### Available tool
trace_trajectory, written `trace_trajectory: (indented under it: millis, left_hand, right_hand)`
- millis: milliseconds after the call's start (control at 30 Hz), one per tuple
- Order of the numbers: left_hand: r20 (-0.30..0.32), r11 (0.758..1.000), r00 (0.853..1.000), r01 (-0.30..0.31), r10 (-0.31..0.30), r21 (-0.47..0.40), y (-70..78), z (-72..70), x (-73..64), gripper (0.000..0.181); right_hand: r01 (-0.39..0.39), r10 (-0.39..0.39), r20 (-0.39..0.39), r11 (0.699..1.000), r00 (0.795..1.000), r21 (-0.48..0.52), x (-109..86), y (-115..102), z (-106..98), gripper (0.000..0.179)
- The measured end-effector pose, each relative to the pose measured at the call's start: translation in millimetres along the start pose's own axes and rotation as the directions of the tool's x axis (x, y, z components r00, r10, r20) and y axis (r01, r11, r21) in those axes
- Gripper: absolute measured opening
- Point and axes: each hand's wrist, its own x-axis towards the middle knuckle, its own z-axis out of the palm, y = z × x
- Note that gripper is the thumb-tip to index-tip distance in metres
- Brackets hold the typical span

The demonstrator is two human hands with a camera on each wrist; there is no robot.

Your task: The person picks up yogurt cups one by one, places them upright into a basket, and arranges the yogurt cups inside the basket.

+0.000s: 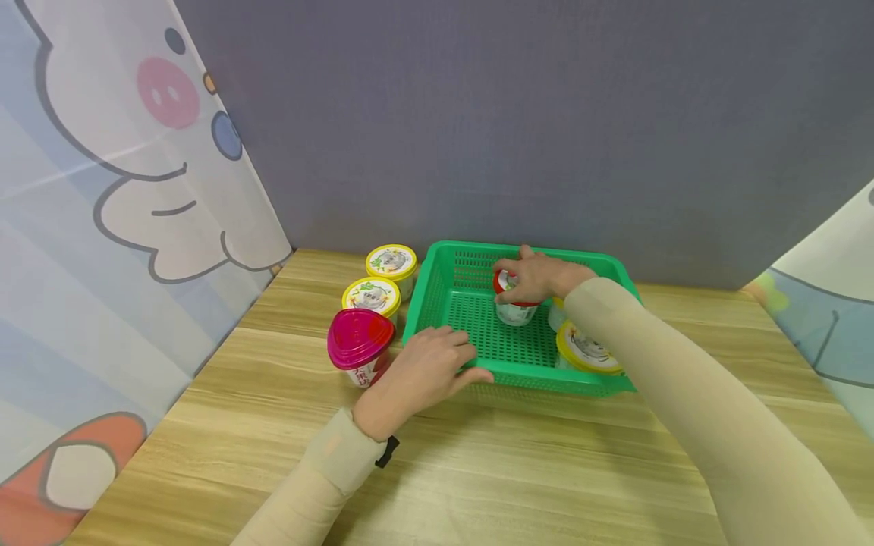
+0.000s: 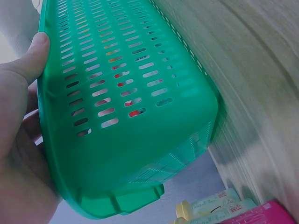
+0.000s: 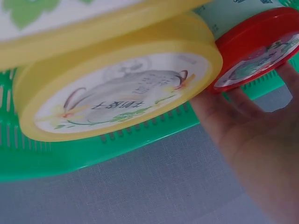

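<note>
In the head view my left hand [image 1: 425, 365] holds the near left rim of a green plastic basket [image 1: 471, 246]. The left wrist view shows its thumb over the outside of the slotted basket wall [image 2: 135, 140], with the other fingers behind the rim. Inside the basket, my right hand [image 1: 536, 276] grips a small tub with a red lid [image 1: 514, 314] from above. Close up in the right wrist view, fingertips lie along the edge of the red lid [image 3: 259, 51]. Yellow-lidded tubs [image 1: 589, 352] stand beside it at the basket's right end, partly hidden by my right sleeve.
Left of the basket stand two yellow-lidded tubs [image 1: 370, 295] and, nearer me, a cup with a magenta lid [image 1: 359, 337]. Everything sits on a wood-grain table [image 1: 505, 462]. A grey panel [image 1: 519, 121] rises behind, and cartoon-printed cloth [image 1: 116, 227] borders the sides.
</note>
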Motion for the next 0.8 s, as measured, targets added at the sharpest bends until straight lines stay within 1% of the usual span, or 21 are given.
trace_trajectory:
  millis: [133,333,600,800]
  left_hand:
    - [0.001,1.0,1.0,0.002,-0.002,0.002,0.7,-0.2,-0.1,0.041]
    - [0.006,1.0,1.0,0.006,-0.006,-0.003,1.3,-0.9,-0.1,0.04]
    - [0.015,1.0,1.0,0.003,-0.003,-0.006,1.7,-1.7,-0.2,0.04]
    - [0.016,1.0,1.0,0.002,-0.002,-0.019,1.2,-2.7,0.2,0.039]
  right_hand:
    - [-0.02,0.02,0.007,1.0,1.0,0.0,-3.8,-1.9,-1.2,0.073]
    - [-0.055,0.055,0.015,0.998,0.998,0.009,-8.3,-6.9,-3.8,0.084]
    - [-0.057,0.057,-0.001,0.998,0.998,0.032,-16.7,-8.9,-8.3,0.091]
    - [-0.055,0.055,-0.004,0.997,0.998,0.05,-25.3,-8.7,-11.1,0.092]
